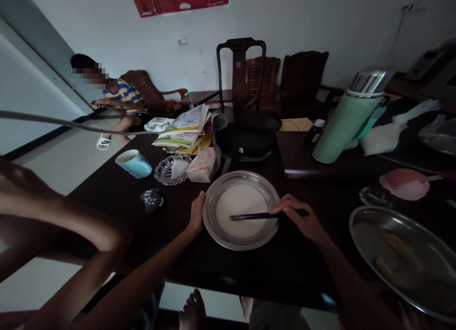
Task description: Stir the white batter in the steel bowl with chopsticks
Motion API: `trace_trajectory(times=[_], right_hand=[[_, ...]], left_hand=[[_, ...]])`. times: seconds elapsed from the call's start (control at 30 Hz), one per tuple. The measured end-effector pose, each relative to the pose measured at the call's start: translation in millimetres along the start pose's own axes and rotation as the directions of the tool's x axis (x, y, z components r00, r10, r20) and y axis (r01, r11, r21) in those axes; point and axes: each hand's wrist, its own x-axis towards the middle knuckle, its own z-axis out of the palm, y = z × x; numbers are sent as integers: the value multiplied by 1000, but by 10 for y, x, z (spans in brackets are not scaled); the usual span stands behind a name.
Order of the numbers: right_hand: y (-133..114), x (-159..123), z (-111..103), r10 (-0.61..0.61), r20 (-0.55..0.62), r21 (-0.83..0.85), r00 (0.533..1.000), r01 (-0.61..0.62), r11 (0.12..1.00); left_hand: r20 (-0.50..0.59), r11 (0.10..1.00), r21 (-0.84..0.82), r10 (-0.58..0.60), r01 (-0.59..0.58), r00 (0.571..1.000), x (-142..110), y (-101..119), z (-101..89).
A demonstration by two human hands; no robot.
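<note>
A round metal bowl (210, 216) stands on the dark table in front of me, with a pale, milky-white batter-like liquid (240, 202) inside. My left hand (195, 213) grips the bowl's left side, the thumb up at the rim. Over the right rim, my right hand (299, 216) is closed around dark chopsticks (251, 216). Their tips reach into the liquid near the middle of the bowl. Part of my left fingers is hidden behind the bowl's wall.
Left are a blue mug (134, 164), game controller (152, 200), glass dish (167, 171), tissue box (202, 165) and books (185, 126). Right are a green thermos (344, 121), pink bowl (404, 183) and oval metal tray (359, 240). Another person's bent arm (103, 230) is close; someone sits behind.
</note>
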Motion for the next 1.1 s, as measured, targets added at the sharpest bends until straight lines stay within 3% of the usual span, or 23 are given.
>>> trace_trajectory(times=[0.07,0.2,0.33,0.4,0.5,0.57,0.73,0.9,0.93,1.03,1.1], right_hand=[[8,3,2,-24,-14,-36,1000,23,999],[28,-5,-31,35,-210,-17,977,-39,999],[10,0,-10,20,-20,3,1000,-20,1000],[-3,2,-2,-10,6,-52,1000,10,999],[-8,-11,-18,19,-178,-59,984,-30,998],[-11,-21,-24,63,-232,2,971,-64,998],[-35,-1,2,-10,-2,-21,1000,10,1000],[-24,-5,-18,33,-261,-39,965,-45,998],[-25,-9,-17,53,-259,-14,965,-59,998],[-43,-7,6,41,-81,-7,996,-42,999],[-54,0,17,6,-30,-48,1000,-7,999]], left_hand=[[0,1000,0,3,-3,1000,1,3,4],[3,1000,2,23,-23,1000,4,17,6],[18,1000,-1,30,-30,999,3,16,-2],[17,1000,-3,25,-25,1000,2,9,-6],[11,1000,-11,13,-13,1000,2,-4,-10],[8,1000,-13,3,-2,1000,3,-13,-10],[-12,999,19,30,-30,999,8,-8,-7],[-19,999,24,42,-42,999,-9,37,12],[-15,999,18,32,-32,999,-13,44,16],[-10,1000,8,3,-3,1000,-16,48,20],[-15,1000,8,1,-1,1000,-9,36,15]])
